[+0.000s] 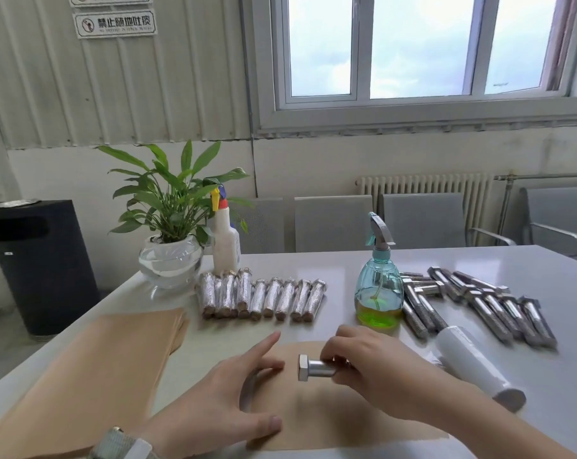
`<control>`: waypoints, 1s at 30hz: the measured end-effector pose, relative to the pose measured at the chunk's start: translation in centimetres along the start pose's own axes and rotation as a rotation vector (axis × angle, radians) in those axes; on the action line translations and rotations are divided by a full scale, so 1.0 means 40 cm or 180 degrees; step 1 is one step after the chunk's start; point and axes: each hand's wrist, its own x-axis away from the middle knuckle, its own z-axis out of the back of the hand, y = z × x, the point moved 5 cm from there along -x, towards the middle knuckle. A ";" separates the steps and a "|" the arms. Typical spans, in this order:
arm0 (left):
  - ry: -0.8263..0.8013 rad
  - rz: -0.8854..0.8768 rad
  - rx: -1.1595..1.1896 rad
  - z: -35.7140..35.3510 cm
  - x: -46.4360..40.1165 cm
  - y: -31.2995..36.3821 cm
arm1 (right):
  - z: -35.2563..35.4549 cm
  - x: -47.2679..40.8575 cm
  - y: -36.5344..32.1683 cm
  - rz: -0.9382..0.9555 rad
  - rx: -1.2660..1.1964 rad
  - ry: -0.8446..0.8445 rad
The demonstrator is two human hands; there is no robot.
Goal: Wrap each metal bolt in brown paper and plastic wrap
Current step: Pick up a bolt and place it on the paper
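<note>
A shiny metal bolt [315,368] lies on a single sheet of brown paper [316,415] near the table's front edge, hex head pointing left. My right hand [369,369] grips its shank from above. My left hand [227,392] rests on the left part of the sheet, index finger stretched forward and thumb spread. A roll of plastic wrap [475,366] lies to the right of the sheet. Several bare bolts [479,303] lie in a heap at the right. Several wrapped bolts [264,298] stand in a row behind the sheet.
A stack of brown paper sheets [91,369] covers the table's left front. A blue spray bottle with green liquid [379,293] stands behind my right hand. A white spray bottle [226,240] and a potted plant [171,226] stand at the back left. Grey chairs [422,220] line the far side.
</note>
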 end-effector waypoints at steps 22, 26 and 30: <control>-0.0059 0.0036 0.0107 -0.003 -0.004 -0.007 | -0.101 -0.022 0.029 0.0034 0.0210 0.0030; 0.0061 0.0067 0.0096 0.007 -0.003 -0.012 | -0.091 -0.022 0.016 -0.0020 0.0280 0.0007; 0.0566 0.0135 -0.0050 0.033 -0.002 -0.024 | 0.001 -0.008 0.045 -0.0471 -0.0193 0.0460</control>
